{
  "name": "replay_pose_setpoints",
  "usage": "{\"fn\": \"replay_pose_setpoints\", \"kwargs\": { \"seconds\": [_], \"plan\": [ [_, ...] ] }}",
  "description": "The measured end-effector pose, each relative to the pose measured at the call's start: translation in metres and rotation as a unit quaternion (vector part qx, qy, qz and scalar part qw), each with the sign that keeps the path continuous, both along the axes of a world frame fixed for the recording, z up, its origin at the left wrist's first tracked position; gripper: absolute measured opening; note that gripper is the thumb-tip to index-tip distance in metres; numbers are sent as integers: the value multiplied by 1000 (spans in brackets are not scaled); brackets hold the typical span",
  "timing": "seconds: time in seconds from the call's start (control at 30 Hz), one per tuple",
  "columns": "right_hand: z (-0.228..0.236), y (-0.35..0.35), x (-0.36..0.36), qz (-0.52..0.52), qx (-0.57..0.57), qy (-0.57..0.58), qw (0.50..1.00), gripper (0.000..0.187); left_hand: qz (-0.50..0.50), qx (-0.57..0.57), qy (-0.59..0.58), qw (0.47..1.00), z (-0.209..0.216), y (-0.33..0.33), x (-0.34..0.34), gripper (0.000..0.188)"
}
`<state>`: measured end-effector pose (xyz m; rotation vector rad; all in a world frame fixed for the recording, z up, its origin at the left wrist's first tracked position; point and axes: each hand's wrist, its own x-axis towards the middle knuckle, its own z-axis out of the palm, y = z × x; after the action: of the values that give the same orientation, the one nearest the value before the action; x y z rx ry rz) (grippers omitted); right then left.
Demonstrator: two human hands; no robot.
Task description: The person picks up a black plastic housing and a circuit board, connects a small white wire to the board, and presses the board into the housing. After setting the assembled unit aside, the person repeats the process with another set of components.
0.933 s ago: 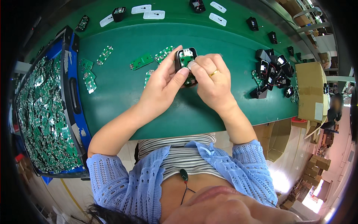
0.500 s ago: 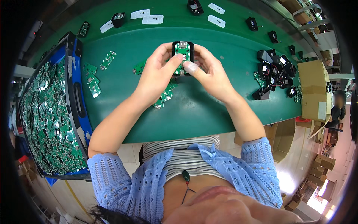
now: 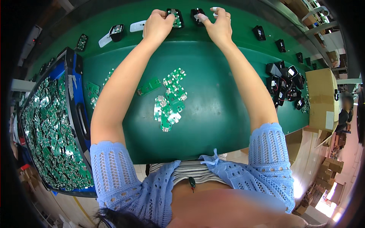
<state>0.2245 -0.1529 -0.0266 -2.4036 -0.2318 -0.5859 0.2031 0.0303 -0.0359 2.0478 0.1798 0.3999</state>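
At the far side of the green bench, my left hand grips a black plastic housing with a green circuit board seated in it. My right hand is open beside another black housing. Its thumb overlaps that housing's right side, and the fingers are spread with nothing between them. White covers show on some fingertips. Between my forearms lies a loose pile of green circuit boards, with a single green board just to its left.
A blue-and-black crate full of circuit boards stands at the left. Black housings are heaped at the right beside a cardboard box. Along the far strip sit a housing, a white plastic piece and more housings.
Both hands have moved away from me to the far strip. My right hand has let go of the housing with the board, which stays in my left. The loose board pile is now uncovered.
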Motion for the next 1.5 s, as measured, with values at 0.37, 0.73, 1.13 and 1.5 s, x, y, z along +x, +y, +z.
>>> {"fn": "replay_pose_setpoints", "kwargs": {
  "seconds": [0.37,0.73,1.13,1.5],
  "plan": [
    [-19,24,29,243,249,56,936,29,61,200,-305,929,-1,-7,14,27],
    [40,-5,-93,303,351,137,875,6,-268,-280,178,904,49,1,-93,35],
    [10,6,-167,311,-109,71,942,23,-92,-435,49,895,32,25,-152,35],
    [12,8,-149,384,-246,-3,890,34,-95,-422,91,897,25,8,-170,26]
  ]
}}
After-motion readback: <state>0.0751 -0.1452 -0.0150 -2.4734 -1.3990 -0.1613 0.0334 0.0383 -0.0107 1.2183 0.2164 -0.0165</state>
